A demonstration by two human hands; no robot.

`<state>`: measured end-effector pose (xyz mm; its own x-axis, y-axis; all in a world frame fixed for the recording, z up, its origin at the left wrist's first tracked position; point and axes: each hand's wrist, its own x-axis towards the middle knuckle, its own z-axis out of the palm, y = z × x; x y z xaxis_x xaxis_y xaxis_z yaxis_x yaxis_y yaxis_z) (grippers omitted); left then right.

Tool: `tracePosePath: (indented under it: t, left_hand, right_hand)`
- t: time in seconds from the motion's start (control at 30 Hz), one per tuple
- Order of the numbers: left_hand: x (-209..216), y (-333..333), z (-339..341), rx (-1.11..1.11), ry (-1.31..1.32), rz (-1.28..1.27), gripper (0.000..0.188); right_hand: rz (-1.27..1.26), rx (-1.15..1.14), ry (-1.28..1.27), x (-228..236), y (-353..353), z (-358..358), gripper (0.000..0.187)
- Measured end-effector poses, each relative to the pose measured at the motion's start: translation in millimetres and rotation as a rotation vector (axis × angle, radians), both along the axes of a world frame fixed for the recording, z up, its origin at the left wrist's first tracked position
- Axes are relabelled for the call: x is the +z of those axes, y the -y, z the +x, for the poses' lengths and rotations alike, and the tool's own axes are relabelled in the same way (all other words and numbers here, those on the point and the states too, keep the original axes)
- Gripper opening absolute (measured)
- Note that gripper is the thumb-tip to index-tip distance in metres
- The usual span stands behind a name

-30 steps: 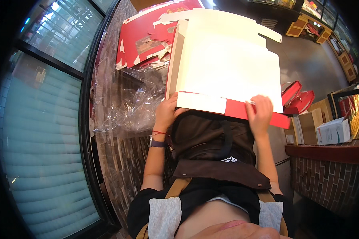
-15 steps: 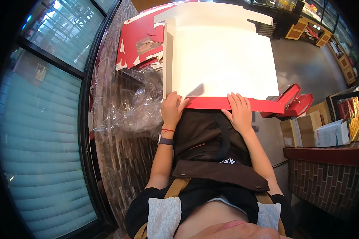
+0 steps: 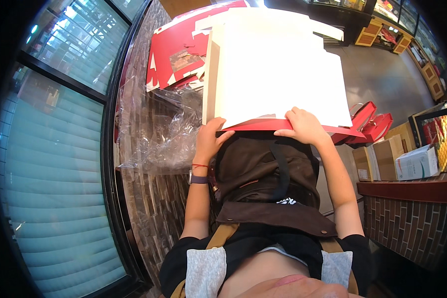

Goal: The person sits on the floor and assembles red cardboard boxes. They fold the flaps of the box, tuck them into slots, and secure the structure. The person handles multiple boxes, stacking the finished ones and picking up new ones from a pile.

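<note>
A large part-folded cardboard box (image 3: 278, 74), white inside and red outside, lies in front of me. Its left side panel (image 3: 212, 74) stands raised. Along the near edge runs a red flap (image 3: 265, 124), tilted so that only a narrow strip shows. My left hand (image 3: 212, 139) grips the near left corner, thumb pointing right along the flap. Further right, my right hand (image 3: 305, 128) pinches the near edge, fingers over the board and thumb at the flap's front. Part of the flap is hidden under that hand.
Flat red cardboard sheets (image 3: 176, 54) lie at the far left, with crumpled clear plastic (image 3: 169, 134) nearer me. Red carrying boxes (image 3: 375, 124) are at the right. Cardboard cartons (image 3: 387, 156) stand on a brick ledge (image 3: 407, 191). A window (image 3: 59, 174) borders the left.
The red near flap has tilted and shows as a thinner strip. My right hand has turned inward, its fingers curling over the edge. My left hand has shifted slightly left.
</note>
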<state>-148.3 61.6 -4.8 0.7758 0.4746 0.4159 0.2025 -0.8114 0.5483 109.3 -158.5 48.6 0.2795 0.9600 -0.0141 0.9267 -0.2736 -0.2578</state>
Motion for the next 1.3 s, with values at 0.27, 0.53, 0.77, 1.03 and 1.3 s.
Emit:
tracePosePath:
  t: [0.27,0.53,0.77,1.03,1.3]
  left_hand:
    - [2,11,25,0.329,0.099,-0.008,0.054]
    - [-5,-7,16,0.348,0.168,-0.029,0.048]
    - [-9,-10,24,0.466,0.011,-0.119,0.052]
    - [-8,19,51,0.646,0.204,0.282,0.050]
    - [-15,46,94,-0.164,-0.101,0.407,0.069]
  right_hand:
    - [0.259,0.034,0.042,-15,-22,24,0.075]
    - [-0.360,0.017,-0.326,30,-53,28,0.086]
    - [0.236,0.065,0.147,6,-59,31,0.092]
    - [0.419,-0.045,0.373,-74,-49,-8,0.046]
    - [0.402,-0.107,0.287,-82,-54,-15,0.057]
